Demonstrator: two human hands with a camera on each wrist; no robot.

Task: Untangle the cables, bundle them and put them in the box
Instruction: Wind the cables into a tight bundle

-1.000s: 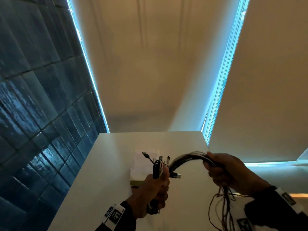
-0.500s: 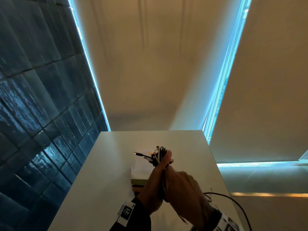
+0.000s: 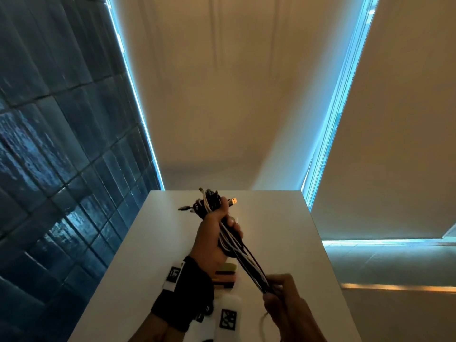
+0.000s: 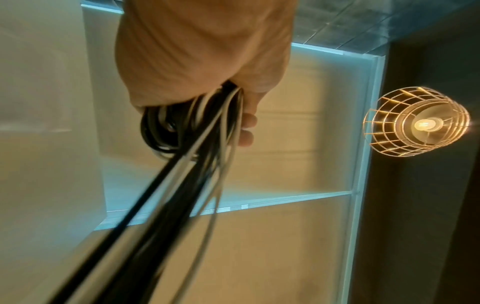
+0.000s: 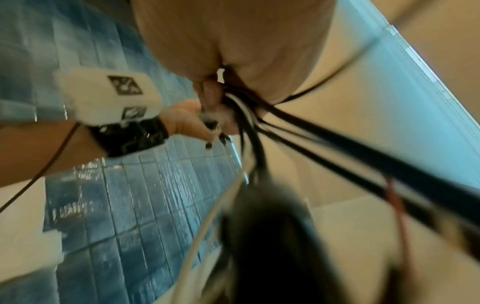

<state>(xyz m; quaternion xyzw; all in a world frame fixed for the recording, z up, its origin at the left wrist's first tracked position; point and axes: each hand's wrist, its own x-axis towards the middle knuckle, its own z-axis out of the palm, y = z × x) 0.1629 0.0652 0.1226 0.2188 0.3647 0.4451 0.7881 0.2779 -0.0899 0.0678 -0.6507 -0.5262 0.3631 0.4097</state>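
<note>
A bundle of black and white cables runs between both hands above the white table. My left hand grips the coiled upper end, with plug ends sticking out above the fist and a USB plug beside the thumb. My right hand holds the same strands lower down, pulled taut towards the near right. In the left wrist view the cables leave my left fist as a tight sheaf. In the right wrist view the strands fan out from my right fingers. The box lies half hidden under my left hand.
A dark blue tiled wall borders the table on the left. Pale walls with blue light strips rise behind and to the right. A caged lamp glows in the left wrist view. A thin loose cable trails by my right wrist.
My right hand has slid down the bundle from the left fist towards the near right, stretching the cables straight. The left hand has risen and moved farther over the table.
</note>
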